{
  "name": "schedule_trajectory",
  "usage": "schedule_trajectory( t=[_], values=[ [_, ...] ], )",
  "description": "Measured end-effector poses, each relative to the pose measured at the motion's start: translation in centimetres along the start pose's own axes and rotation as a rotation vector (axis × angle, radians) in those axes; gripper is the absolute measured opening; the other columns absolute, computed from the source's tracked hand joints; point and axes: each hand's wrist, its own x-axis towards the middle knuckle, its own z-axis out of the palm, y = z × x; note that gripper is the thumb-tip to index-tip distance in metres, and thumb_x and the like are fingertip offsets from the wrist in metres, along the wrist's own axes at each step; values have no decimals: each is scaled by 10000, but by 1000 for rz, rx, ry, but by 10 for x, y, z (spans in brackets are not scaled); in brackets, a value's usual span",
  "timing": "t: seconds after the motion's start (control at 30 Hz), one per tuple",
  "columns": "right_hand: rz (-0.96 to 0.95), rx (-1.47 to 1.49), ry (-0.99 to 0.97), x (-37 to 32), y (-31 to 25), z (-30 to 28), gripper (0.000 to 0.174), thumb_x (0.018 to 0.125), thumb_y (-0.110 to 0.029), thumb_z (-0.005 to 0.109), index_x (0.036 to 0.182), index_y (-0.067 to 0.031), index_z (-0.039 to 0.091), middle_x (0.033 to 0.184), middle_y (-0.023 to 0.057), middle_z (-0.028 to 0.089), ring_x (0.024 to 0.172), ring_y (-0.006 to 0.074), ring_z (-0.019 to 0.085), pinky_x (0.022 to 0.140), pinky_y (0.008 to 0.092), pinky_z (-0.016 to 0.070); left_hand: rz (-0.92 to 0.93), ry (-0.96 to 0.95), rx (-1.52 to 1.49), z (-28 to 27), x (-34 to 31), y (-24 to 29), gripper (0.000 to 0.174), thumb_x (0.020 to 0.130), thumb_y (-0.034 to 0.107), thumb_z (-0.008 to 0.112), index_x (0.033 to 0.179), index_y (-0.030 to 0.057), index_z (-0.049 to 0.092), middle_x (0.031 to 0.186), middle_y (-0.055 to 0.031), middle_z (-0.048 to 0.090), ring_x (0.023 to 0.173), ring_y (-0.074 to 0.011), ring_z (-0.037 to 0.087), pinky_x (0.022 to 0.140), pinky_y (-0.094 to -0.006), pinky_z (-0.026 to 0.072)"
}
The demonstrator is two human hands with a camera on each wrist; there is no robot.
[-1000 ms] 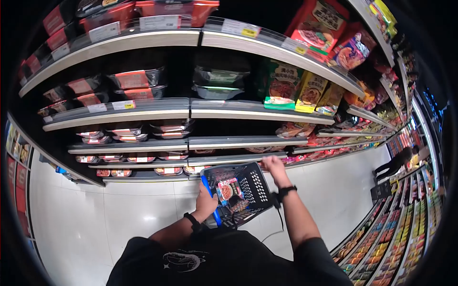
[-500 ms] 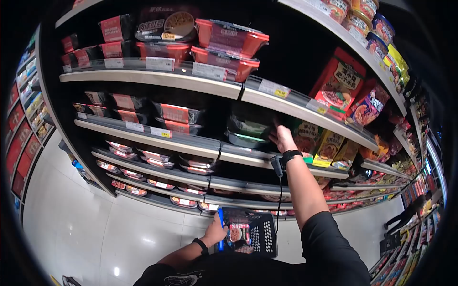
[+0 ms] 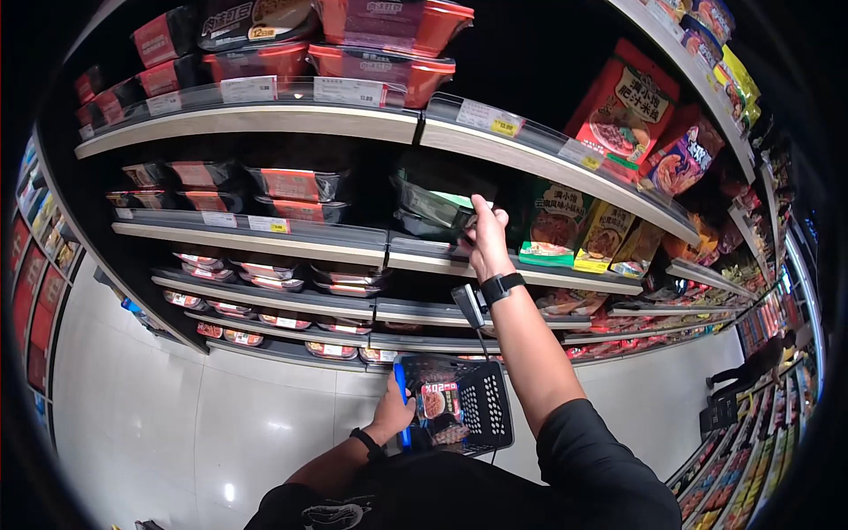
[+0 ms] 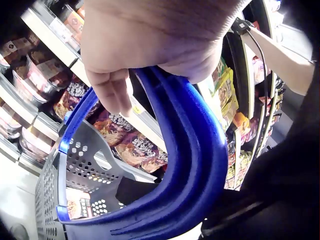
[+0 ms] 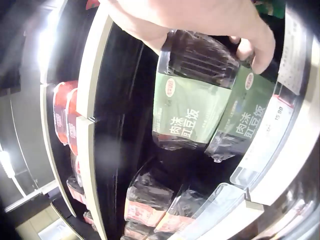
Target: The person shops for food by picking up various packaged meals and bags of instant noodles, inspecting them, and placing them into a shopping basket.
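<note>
My right hand reaches into a middle shelf and grips the end of a black ready-meal box with a green label. In the right wrist view its fingers curl over the side of this upper meal box, which tilts away from a second green-labelled box beneath it. Low in front of the body, my left hand holds the blue handle of a dark grey shopping basket. A packaged meal with a bowl picture lies inside the basket.
Shelf boards run above and below the right hand. Red-labelled meal boxes stand to the left, upright noodle bags to the right. Farther right, a person in dark clothes stands in the aisle. A cable hangs from the right wrist.
My right hand has gone from beside the basket up to the shelf, and now grips the upper green-labelled meal box, which has tilted. The left hand keeps holding the basket handle.
</note>
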Motion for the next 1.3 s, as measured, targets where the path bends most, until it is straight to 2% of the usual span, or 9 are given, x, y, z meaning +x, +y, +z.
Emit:
schedule_trajectory(
  t=[0.1, 0.2, 0.37, 0.63, 0.73, 1.0, 1.03, 1.13, 1.3],
  values=[
    [255, 131, -190, 13, -4, -5, 286, 898, -392, 650, 947, -125, 560, 795, 34, 573, 658, 192, 569, 618, 357, 528, 59, 8, -19, 2, 0, -6, 832, 843, 93, 653, 1493, 10, 141, 988, -140, 650, 931, -360, 663, 841, -446, 522],
    [126, 239, -74, 8, 7, -5, 263, 864, -315, 694, 944, -84, 596, 791, 60, 574, 709, 173, 582, 575, 298, 529, 67, 2, -19, 4, 2, -12, 828, 847, 88, 652, 1493, 13, 140, 1003, -143, 647, 938, -349, 662, 841, -442, 521],
    [176, 468, -310, -25, 26, -27, 351, 840, -196, 698, 1153, -76, 593, 1101, 66, 629, 976, 179, 592, 839, 330, 511, 109, 13, 3, 4, 5, -13, 847, 846, 73, 657, 1503, 20, 126, 1001, -143, 645, 923, -339, 661, 823, -434, 523],
    [65, 448, -373, -79, 69, -118, 451, 878, -172, 630, 1292, -34, 517, 1209, 113, 615, 1122, 220, 593, 931, 396, 515, 96, -8, 8, 14, 13, -25, 737, 900, 79, 591, 1496, 41, 160, 987, -108, 552, 910, -250, 613, 832, -386, 503],
    [33, 369, -282, -108, 74, -149, 587, 853, -74, 637, 1391, -50, 403, 1268, 104, 557, 1145, 216, 564, 958, 368, 486, 94, -14, 59, 15, 17, -28, 773, 883, 105, 644, 1476, 57, 149, 1044, -136, 624, 972, -316, 650, 845, -429, 513],
    [170, 315, -192, -147, 119, -209, 648, 842, -32, 637, 1422, -5, 348, 1301, 141, 526, 1210, 232, 529, 1033, 369, 441, 150, 4, -20, 23, 11, -40, 801, 856, 40, 652, 1487, 63, 160, 1001, -108, 595, 888, -246, 642, 783, -388, 539],
    [198, 314, -172, -151, 122, -214, 644, 844, -35, 639, 1418, -10, 348, 1299, 144, 524, 1207, 230, 534, 1030, 368, 451, 182, 15, -72, 23, 13, -39, 779, 841, 3, 646, 1475, 53, 196, 996, -103, 574, 907, -216, 630, 798, -370, 539],
    [227, 304, -116, -153, 142, -227, 629, 851, -55, 648, 1411, -24, 364, 1192, 95, 574, 970, 138, 596, 736, 254, 507, 331, 57, 25, 24, 17, -48, 739, 827, 10, 656, 1451, -5, 261, 1034, -135, 614, 883, -285, 662, 771, -392, 548],
    [290, 308, -73, -157, 160, -243, 602, 861, -70, 644, 1400, -26, 379, 1104, 58, 594, 775, 75, 550, 569, 209, 426, 103, -26, -15, 14, 13, -18, 653, 848, 30, 610, 1413, -25, 288, 1069, -174, 588, 927, -322, 658, 814, -416, 543]
  ],
)
